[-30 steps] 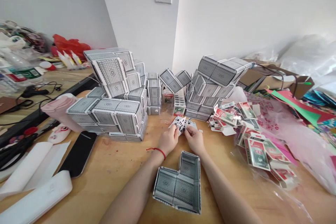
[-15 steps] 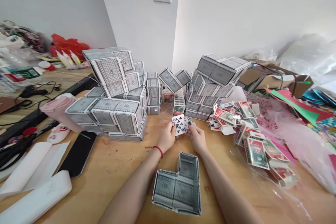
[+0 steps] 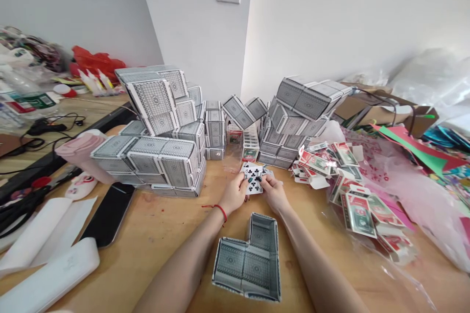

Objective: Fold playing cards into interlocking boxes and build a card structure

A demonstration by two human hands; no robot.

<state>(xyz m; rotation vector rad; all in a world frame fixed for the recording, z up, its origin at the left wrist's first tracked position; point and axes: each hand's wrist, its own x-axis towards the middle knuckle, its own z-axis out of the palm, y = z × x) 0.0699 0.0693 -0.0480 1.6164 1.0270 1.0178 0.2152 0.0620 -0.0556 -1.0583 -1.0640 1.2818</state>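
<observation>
Table: You're working at a wooden table [image 3: 157, 239], forearms reaching across it toward the back wall.

Grey stacks: On your left, a big left stack [image 3: 161, 164] of grey patterned boxes; on your right, a tilted right stack [image 3: 297, 107]. Both sit beyond your hands, likely pushed there to leave you working room.

Red packs: Off to your right, flattened red packs [image 3: 352, 190] lie heaped on a plastic sheet [image 3: 414, 195], apart from the grey boxes, probably sorted by design.

L-shaped shell: Right below your wrists sits a grey box shell [image 3: 246, 266], open on top and angled toward you, seemingly placed within easy reach.

Left hand: Your left hand [image 3: 234, 194] is closed in a grip on the left edge of the cards, a red string bracelet [image 3: 220, 210] at the wrist.

Right hand: Your right hand [image 3: 274, 193] grips the opposite edge, so the pair seems to be steadying them from both sides.

Cards: The cards [image 3: 254, 178] are between your hands, raised just off the table, faces up, clubs showing. You can't tell how many there are.
</observation>
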